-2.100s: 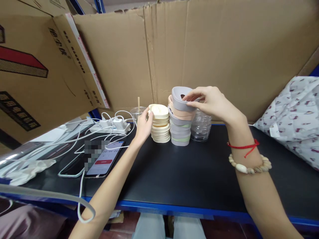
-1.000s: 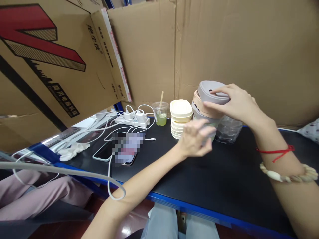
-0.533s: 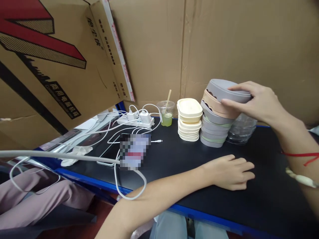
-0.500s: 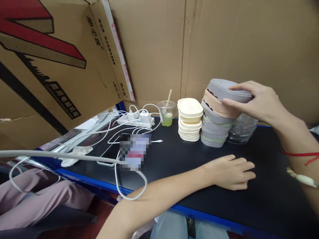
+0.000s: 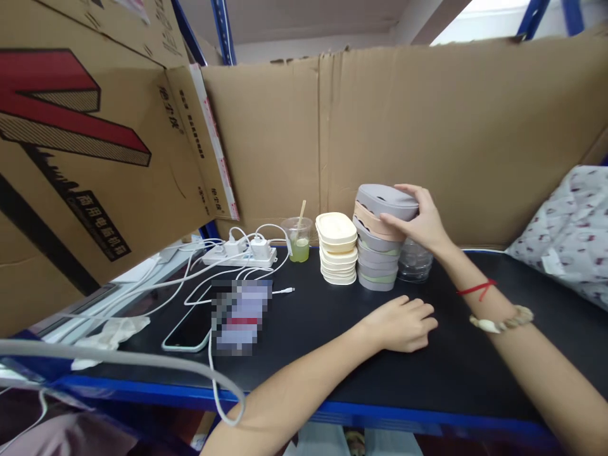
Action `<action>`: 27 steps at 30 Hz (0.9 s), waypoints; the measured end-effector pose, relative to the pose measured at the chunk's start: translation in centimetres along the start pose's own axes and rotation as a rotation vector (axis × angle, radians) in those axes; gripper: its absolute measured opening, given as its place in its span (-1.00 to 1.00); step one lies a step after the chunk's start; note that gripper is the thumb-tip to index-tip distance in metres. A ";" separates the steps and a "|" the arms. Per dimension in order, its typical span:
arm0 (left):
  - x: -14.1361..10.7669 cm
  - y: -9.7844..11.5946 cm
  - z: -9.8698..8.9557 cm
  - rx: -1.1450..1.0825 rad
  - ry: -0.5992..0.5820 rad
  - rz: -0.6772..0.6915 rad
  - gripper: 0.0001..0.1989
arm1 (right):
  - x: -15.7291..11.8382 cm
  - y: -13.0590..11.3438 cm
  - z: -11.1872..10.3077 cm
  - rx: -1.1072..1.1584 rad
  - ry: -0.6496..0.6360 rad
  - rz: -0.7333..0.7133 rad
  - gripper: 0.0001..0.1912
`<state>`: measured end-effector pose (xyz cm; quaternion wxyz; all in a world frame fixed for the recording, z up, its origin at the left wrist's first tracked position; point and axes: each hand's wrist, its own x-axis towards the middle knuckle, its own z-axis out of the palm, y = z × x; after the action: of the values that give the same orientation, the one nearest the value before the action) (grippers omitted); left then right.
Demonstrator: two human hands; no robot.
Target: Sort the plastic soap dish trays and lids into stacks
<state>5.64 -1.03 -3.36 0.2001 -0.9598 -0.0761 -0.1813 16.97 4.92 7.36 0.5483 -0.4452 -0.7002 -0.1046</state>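
My right hand (image 5: 420, 218) grips the top grey container (image 5: 387, 196), fingers at its upper rim and thumb low on its near side. Directly under that container sits a peach container (image 5: 375, 221), with several more grey ones (image 5: 377, 266) stacked below it; the stack leans slightly. Left of it stands a stack of cream lidded containers (image 5: 336, 253). Partly hidden behind my right hand and the grey stack are clear plastic containers (image 5: 415, 263). My left hand (image 5: 401, 323) rests palm down on the black tabletop, fingers loosely bent with nothing in them.
A cup of green drink with a straw (image 5: 299, 247) stands left of the cream stack. Farther left are a white power strip (image 5: 240, 256), tangled cables, a phone (image 5: 190, 329) and a crumpled tissue (image 5: 114, 332). Cardboard (image 5: 403, 126) walls the back; a patterned cloth bundle (image 5: 565, 234) lies right.
The view has tilted up and pulled back, showing more above the cardboard and at right. My right hand stays on the top grey container. The left hand's fingers are drawn closer together.
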 end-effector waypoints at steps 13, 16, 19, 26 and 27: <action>-4.1 -5.7 -3.9 0.282 0.837 -0.620 -0.76 | -2.5 0.3 -0.1 0.273 -0.009 0.195 0.01; -5.4 -7.1 -4.0 0.092 0.785 -0.937 -0.72 | -3.1 -0.7 -0.6 0.188 0.005 0.153 -0.06; -6.1 -8.0 -3.9 -0.188 0.693 -1.163 -0.64 | -3.2 -1.6 -0.7 0.115 0.013 0.123 -0.15; -6.3 -8.4 -4.3 -0.564 0.677 -1.156 -0.82 | -3.0 -1.8 0.8 0.086 0.123 0.144 -0.54; -6.3 -8.5 -4.3 -0.555 0.701 -1.150 -0.85 | -3.0 -1.7 1.0 0.090 0.148 0.138 -0.56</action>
<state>-3.39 4.41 1.00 -0.1651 -0.6691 -0.4509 -0.5672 15.07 3.01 5.02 0.6238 -0.4585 -0.6294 -0.0676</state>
